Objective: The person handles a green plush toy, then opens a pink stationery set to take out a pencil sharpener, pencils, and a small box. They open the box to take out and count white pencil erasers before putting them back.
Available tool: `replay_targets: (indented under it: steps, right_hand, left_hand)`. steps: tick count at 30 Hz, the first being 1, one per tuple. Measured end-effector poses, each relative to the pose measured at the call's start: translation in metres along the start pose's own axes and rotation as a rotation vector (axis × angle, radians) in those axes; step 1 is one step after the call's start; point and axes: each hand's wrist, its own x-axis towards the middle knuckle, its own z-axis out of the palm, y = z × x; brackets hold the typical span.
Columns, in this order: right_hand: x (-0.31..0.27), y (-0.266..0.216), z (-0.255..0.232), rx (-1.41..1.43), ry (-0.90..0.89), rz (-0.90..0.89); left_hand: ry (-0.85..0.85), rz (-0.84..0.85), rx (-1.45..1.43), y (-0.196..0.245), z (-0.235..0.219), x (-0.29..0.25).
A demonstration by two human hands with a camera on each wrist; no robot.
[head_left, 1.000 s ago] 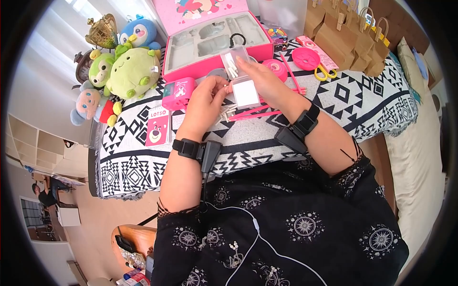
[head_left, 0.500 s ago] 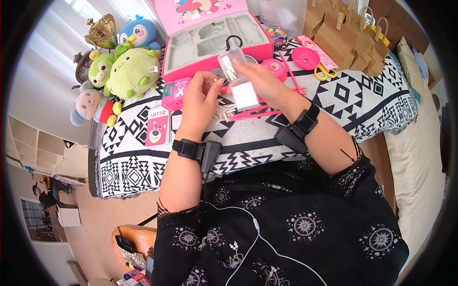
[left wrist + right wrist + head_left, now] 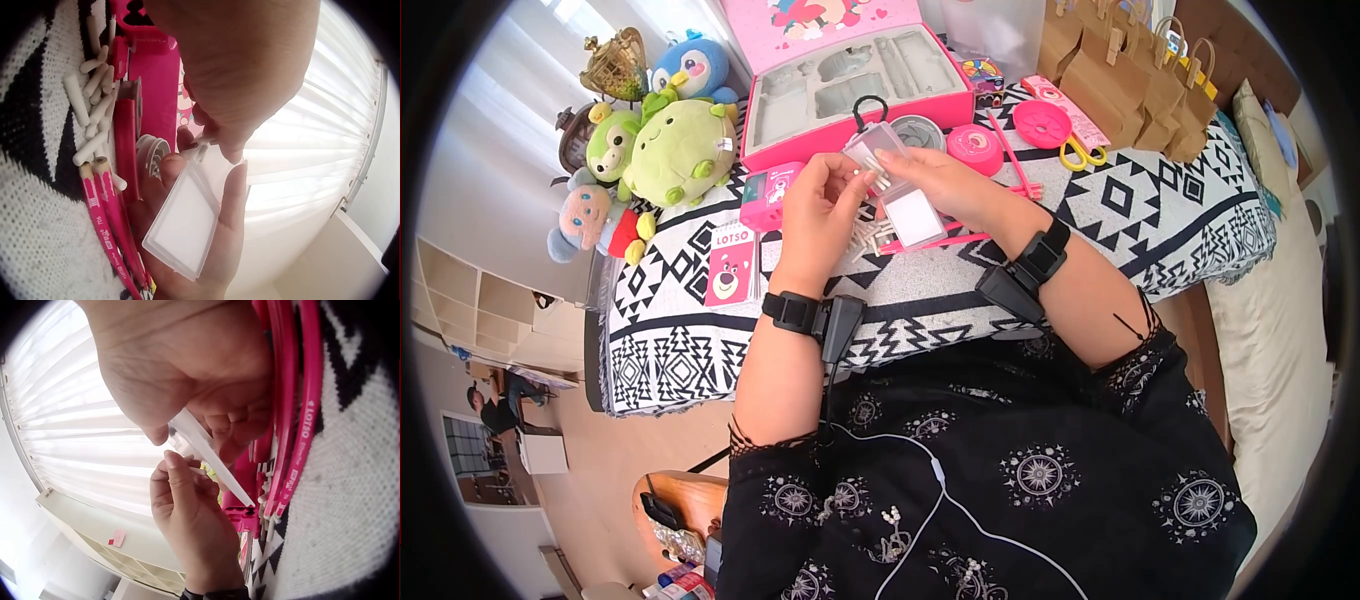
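Observation:
My right hand [image 3: 950, 185] holds a small clear plastic case [image 3: 913, 218], hinged open, with its thumb on the upper half. Several short white sticks lie in that upper half; the lower half has a white panel. At the case's left edge, my left hand [image 3: 815, 200] brings thumb and fingers together on a small white stick [image 3: 201, 142]. In the right wrist view the left fingertips meet close to the case. Below the hands, a loose pile of white sticks [image 3: 94, 100] lies on the patterned cloth beside pink pencils [image 3: 106, 225].
Behind stands an open pink gift box [image 3: 750, 157] with a moulded tray. A pink sharpener-like box [image 3: 768, 195] and a LOTSO notebook [image 3: 730, 270] lie left, near plush toys [image 3: 685, 150]. To the right are round pink items [image 3: 975, 148], yellow-handled scissors [image 3: 1082, 153] and paper bags [image 3: 1110, 95].
The right hand has tilted the case and drawn its upper half left and down, against the left fingers. The left hand came away from the case, then met it again.

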Motion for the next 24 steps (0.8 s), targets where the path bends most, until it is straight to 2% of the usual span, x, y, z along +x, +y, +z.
replay_targets:
  steps: [4,9,13,16,24]
  right_hand:
    - [-0.001,0.000,0.002,-0.032,0.007,0.006]
    - [-0.003,0.000,0.003,-0.013,0.015,-0.010]
    - [-0.002,0.000,0.002,-0.046,-0.022,0.016]
    - [-0.003,0.000,0.003,-0.043,-0.019,0.004]
    - [-0.001,0.002,0.001,-0.059,-0.038,-0.004]
  left_hand:
    - [0.030,0.008,0.039,0.000,-0.001,0.000]
    - [-0.062,0.093,0.156,0.001,-0.003,0.000]
    - [-0.044,0.096,0.103,0.008,0.000,-0.001]
    - [-0.054,0.031,0.053,0.010,0.000,-0.001]
    - [-0.110,0.131,0.146,0.010,-0.001,0.000]
